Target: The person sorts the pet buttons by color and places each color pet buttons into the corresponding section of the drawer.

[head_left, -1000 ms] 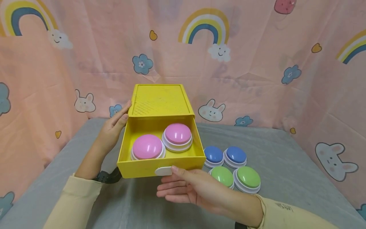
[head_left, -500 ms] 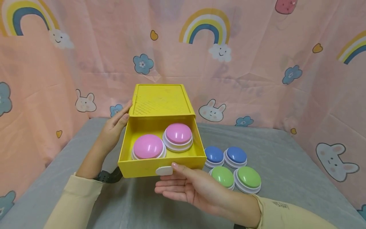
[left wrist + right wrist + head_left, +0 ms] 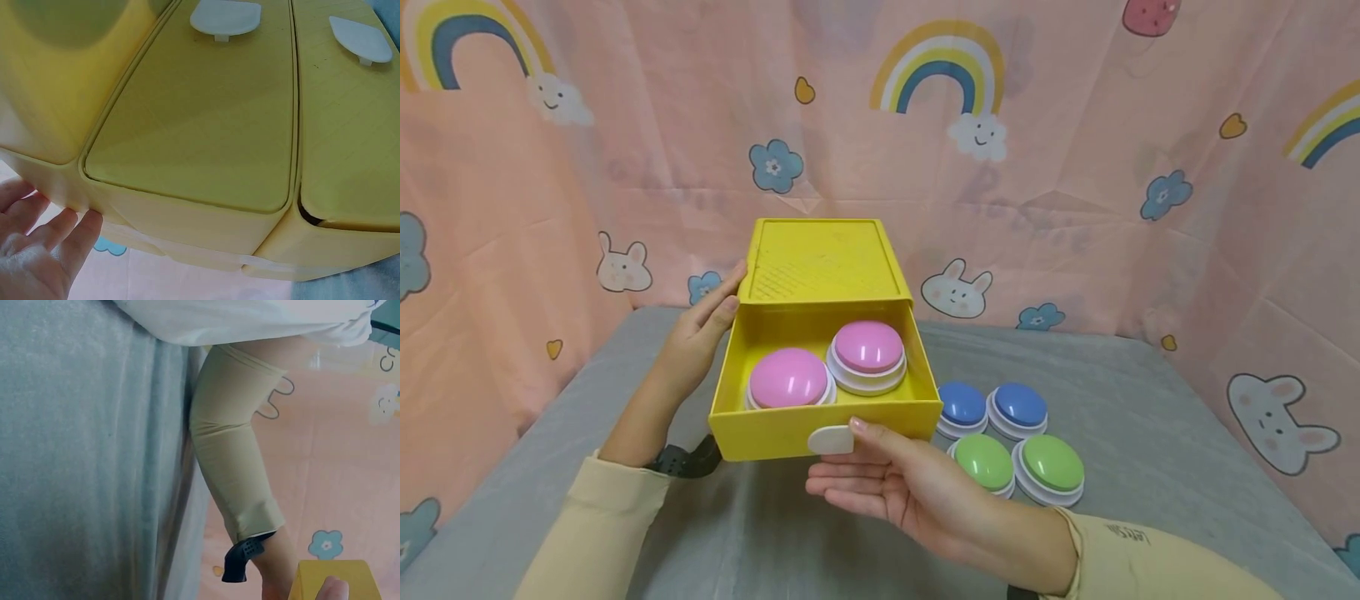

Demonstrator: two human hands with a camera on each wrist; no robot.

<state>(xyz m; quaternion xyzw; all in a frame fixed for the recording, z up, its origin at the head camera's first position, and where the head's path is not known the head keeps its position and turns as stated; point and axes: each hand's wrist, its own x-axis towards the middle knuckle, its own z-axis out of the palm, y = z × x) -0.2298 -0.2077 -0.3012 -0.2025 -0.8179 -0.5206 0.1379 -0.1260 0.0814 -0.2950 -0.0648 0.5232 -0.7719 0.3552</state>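
A yellow drawer cabinet stands with its top drawer pulled out. Two pink domed push buttons on white bases lie inside, one at the front left and one at the back right. My left hand rests against the cabinet's left side, fingers straight, as the left wrist view also shows. At the drawer front, my right hand pinches the white tab handle, thumb at its right end and the other fingers stretched out below. Closed drawers with white tabs show in the left wrist view.
Right of the cabinet, two blue push buttons sit behind two green ones on the grey cloth. A pink printed curtain hangs behind and along both sides.
The drawer front has risen slightly with my right hand, and its rim covers a little more of the front pink button. My left hand stays in place.
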